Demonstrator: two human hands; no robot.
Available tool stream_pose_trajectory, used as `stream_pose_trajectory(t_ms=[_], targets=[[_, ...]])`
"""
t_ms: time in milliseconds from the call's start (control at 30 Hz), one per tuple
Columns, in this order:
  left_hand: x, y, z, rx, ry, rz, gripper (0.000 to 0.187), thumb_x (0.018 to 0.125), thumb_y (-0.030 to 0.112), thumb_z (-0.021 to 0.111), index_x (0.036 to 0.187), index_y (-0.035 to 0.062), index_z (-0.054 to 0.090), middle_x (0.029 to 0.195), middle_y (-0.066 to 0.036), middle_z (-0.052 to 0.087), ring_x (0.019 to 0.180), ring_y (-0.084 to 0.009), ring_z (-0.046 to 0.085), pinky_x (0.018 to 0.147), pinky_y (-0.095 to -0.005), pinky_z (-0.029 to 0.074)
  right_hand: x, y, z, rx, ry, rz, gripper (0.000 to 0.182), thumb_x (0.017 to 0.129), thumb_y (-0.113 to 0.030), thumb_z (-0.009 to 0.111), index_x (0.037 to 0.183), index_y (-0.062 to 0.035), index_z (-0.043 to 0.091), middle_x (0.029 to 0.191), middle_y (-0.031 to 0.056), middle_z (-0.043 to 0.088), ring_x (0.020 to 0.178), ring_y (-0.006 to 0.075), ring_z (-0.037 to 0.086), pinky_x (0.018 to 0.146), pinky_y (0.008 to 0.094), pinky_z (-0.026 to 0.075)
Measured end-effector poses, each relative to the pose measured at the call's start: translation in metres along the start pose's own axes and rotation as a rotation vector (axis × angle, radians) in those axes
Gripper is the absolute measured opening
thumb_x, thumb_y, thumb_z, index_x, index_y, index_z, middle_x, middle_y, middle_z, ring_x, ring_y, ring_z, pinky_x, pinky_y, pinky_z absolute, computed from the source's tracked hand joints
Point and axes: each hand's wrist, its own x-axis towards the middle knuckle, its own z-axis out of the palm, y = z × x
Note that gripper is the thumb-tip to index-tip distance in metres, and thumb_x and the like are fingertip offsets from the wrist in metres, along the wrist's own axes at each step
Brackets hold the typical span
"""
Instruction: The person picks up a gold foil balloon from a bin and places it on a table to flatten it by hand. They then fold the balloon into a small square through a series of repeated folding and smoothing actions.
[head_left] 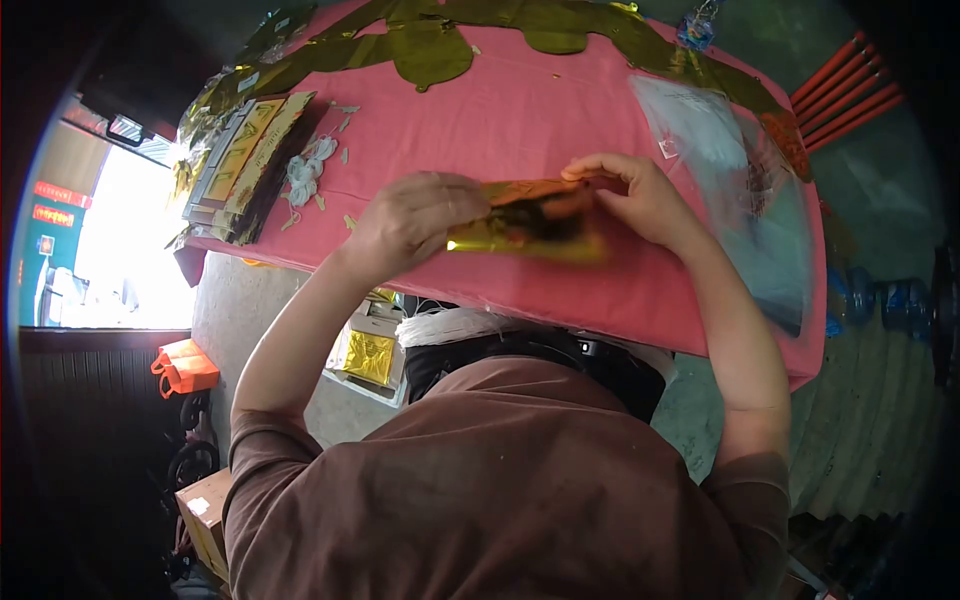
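Observation:
A shiny gold foil packet (535, 222), blurred at its lower right corner, is held up just above the pink-covered table (400, 130). My left hand (415, 215) is closed around its left end, fingers folded over the front. At its upper right, my right hand (640, 195) has curled fingers on the top edge, with the thumb close to the right side. Whatever lies behind the packet is hidden.
Stacked printed cards (245, 165) stand at the table's left beside a bundle of white string (308, 170). Gold foil banners (430, 60) line the far edge. Clear plastic bags (700, 130) lie at right. Below the table, a box holds a gold packet (368, 357).

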Motion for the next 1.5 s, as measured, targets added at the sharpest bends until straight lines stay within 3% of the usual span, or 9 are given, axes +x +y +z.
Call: stream_pose_trajectory(t_ms=[133,233,300,633,867,967,1067,1233,1500], targets=[[-0.009,-0.001,0.002,-0.072,-0.148,-0.020,0.033,0.065,-0.014,0.052,0.092,-0.0001,0.065,0.100,-0.015,0.065,0.099,-0.0311,0.062,0.085,-0.0393,0.051,-0.012,-0.004,-0.002,-0.080,0.043,0.059,0.028,0.079,0.005,0.055,0.105,-0.0002,0.062,0.098,0.0076,0.065,0.097,0.0144,0.060,0.088,0.0256,0.046],[-0.008,-0.001,0.000,-0.120,-0.176,-0.077,0.033,0.064,-0.015,0.052,0.092,-0.0009,0.065,0.100,-0.015,0.065,0.100,-0.0311,0.062,0.085,-0.0382,0.051,-0.015,-0.001,0.001,-0.250,0.117,-0.053,0.026,0.078,0.003,0.058,0.103,-0.0013,0.064,0.094,0.0087,0.065,0.094,0.0183,0.062,0.085,0.0280,0.048],[-0.009,-0.002,0.002,-0.168,-0.169,-0.120,0.033,0.065,-0.016,0.052,0.091,-0.0012,0.065,0.101,-0.015,0.065,0.101,-0.0309,0.061,0.086,-0.0374,0.051,-0.011,0.008,0.004,-0.523,0.103,-0.306,0.027,0.076,0.004,0.061,0.102,-0.0013,0.064,0.098,0.0089,0.065,0.092,0.0226,0.061,0.083,0.0301,0.047],[-0.014,-0.008,0.008,-0.409,-0.090,-0.370,0.030,0.070,-0.013,0.056,0.095,-0.0006,0.065,0.101,-0.014,0.067,0.099,-0.0268,0.063,0.083,-0.0334,0.052,-0.004,0.011,0.005,-0.588,0.049,-0.417,0.032,0.069,0.005,0.065,0.099,-0.0036,0.066,0.091,0.0071,0.065,0.087,0.0240,0.060,0.076,0.0332,0.049],[-0.015,-0.009,0.004,-0.374,-0.160,-0.353,0.025,0.075,-0.011,0.060,0.098,-0.0010,0.064,0.105,-0.014,0.065,0.105,-0.0242,0.060,0.088,-0.0322,0.051,-0.007,0.006,0.009,-0.761,0.025,-0.551,0.033,0.069,-0.002,0.066,0.102,-0.0059,0.064,0.089,0.0050,0.059,0.085,0.0230,0.057,0.074,0.0338,0.047],[-0.013,-0.007,0.001,-0.282,-0.218,-0.297,0.032,0.074,-0.010,0.062,0.105,-0.0003,0.062,0.110,-0.013,0.063,0.104,-0.0228,0.061,0.088,-0.0312,0.051,-0.007,0.004,0.010,-0.805,0.013,-0.569,0.032,0.069,-0.004,0.066,0.101,-0.0059,0.064,0.088,0.0053,0.057,0.085,0.0233,0.056,0.074,0.0341,0.047],[0.000,0.003,-0.015,-0.504,-0.307,-0.515,0.045,0.070,-0.001,0.070,0.114,0.0019,0.059,0.122,-0.013,0.057,0.112,-0.0222,0.056,0.095,-0.0334,0.046,-0.007,0.005,0.010,-0.786,0.005,-0.542,0.030,0.069,-0.003,0.065,0.100,-0.0053,0.065,0.087,0.0058,0.056,0.084,0.0236,0.056,0.073,0.0344,0.047],[0.009,-0.012,-0.036,-0.854,-0.507,-0.542,0.085,0.060,0.025,0.082,0.133,0.0048,0.043,0.134,-0.011,0.046,0.128,-0.0228,0.039,0.109,-0.0371,0.026,-0.005,0.007,0.011,-0.704,-0.001,-0.493,0.028,0.070,-0.001,0.065,0.098,-0.0048,0.065,0.087,0.0063,0.056,0.084,0.0243,0.056,0.073,0.0348,0.047],[0.026,-0.011,-0.027,-0.597,-0.497,-0.506,0.083,0.062,0.018,0.076,0.135,0.0058,0.040,0.134,-0.009,0.046,0.124,-0.0220,0.043,0.107,-0.0357,0.030,-0.003,0.007,0.008,-0.570,-0.013,-0.380,0.026,0.071,0.002,0.064,0.096,-0.0042,0.066,0.087,0.0068,0.055,0.084,0.0235,0.055,0.075,0.0339,0.045]])
